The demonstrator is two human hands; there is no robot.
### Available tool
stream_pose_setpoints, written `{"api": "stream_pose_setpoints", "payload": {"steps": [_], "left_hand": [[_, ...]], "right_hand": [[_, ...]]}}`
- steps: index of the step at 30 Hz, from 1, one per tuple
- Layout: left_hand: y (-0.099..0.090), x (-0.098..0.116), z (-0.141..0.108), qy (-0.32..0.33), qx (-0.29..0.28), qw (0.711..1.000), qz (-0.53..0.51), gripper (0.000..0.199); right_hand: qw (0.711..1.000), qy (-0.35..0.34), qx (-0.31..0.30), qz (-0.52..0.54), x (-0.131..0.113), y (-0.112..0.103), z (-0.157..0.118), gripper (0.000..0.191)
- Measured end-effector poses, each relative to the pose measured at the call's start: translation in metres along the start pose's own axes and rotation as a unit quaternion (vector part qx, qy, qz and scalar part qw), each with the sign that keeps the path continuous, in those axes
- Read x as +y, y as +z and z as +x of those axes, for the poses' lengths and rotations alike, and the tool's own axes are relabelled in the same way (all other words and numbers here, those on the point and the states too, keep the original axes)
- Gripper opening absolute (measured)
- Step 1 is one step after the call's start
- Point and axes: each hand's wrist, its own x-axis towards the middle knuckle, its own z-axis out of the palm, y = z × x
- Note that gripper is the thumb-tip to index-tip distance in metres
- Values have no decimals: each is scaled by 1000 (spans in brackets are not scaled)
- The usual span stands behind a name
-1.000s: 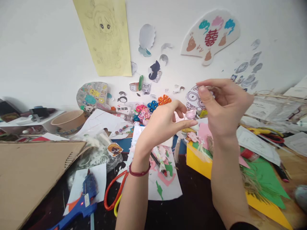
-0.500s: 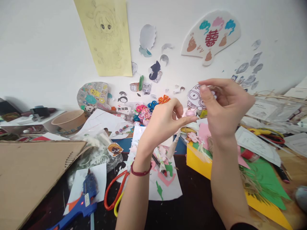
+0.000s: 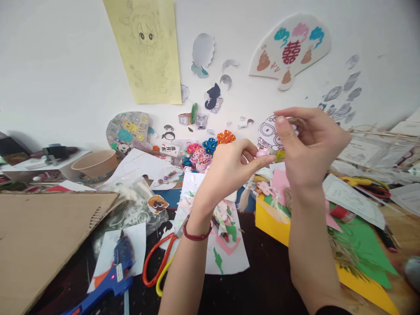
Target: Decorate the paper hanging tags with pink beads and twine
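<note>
My left hand [image 3: 234,168] is closed in a pinch, thumb and forefinger pointing right. Below it hangs a pale tassel [image 3: 244,199], its top hidden behind the fingers. A small pink round piece [image 3: 262,153] shows at the fingertips; whether it is held or lies behind them I cannot tell. My right hand [image 3: 311,142] is raised a little higher, thumb and forefinger pressed together. What they pinch, if anything, is too small to make out. Behind those fingertips is a black-and-white cartoon cutout [image 3: 269,132] with round glasses.
A blue glue gun [image 3: 120,269] with a lit red light lies left on white paper, near orange-and-yellow-handled scissors [image 3: 160,260]. Cardboard [image 3: 49,236] covers the left side. Paper scraps [image 3: 226,245] lie in the middle; green sheets [image 3: 367,249] at right. Crochet-like flowers [image 3: 198,155] stand by the wall.
My left hand has shifted slightly right and down, closer to my right hand, and the tassel has swung right with it. My right hand has barely moved.
</note>
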Motion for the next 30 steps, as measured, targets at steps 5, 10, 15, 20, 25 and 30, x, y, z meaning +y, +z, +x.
{"api": "stream_pose_setpoints", "payload": {"steps": [5,10,15,20,25,30], "left_hand": [[-1,1,-2,0,13,1000,5,18],[0,7,-3,23,34,999,-5,16],[3,7,-1,75,58,995,33,15],[14,-2,3,130,91,978,134,11],[22,-7,4,172,108,950,237,5],[23,-8,4,187,97,946,247,6]], "right_hand": [[1000,-9,12,1,5,-2,1,13],[1000,-4,18,1,9,-4,2,12],[1000,-2,18,1,8,-4,3,13],[999,-12,47,10,7,-5,5,11],[999,-30,31,-13,10,-7,5,12],[999,-22,22,-16,9,-8,3,14]]}}
